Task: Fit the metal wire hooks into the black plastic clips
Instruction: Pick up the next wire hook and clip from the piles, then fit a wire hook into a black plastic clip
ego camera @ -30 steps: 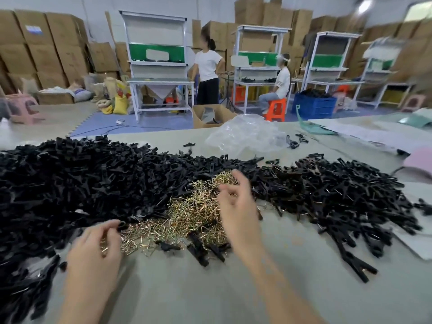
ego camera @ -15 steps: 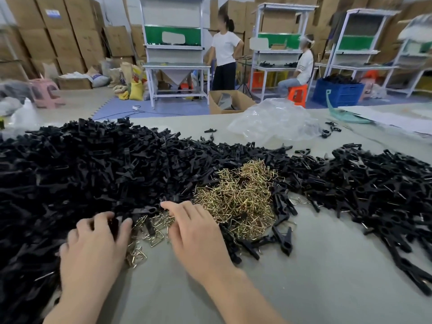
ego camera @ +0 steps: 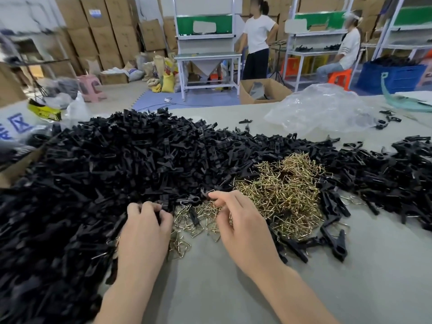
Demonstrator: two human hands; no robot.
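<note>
Right hand (ego camera: 243, 220): fingers, flat before, now pinch among wire hooks (ego camera: 280, 190). Left hand (ego camera: 146, 226): fingers now grip black clip (ego camera: 164, 204).

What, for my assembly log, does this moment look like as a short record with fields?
surface: grey table
black clips: big loose pile across the left and back, more at right
wire hooks: brass-coloured heap mid-table, clips around it
left hand: grips a black clip at the pile's edge
right hand: fingers curled over the hooks; what it holds is unclear
behind: clear plastic bag on the table; standing person and seated person beyond
</note>
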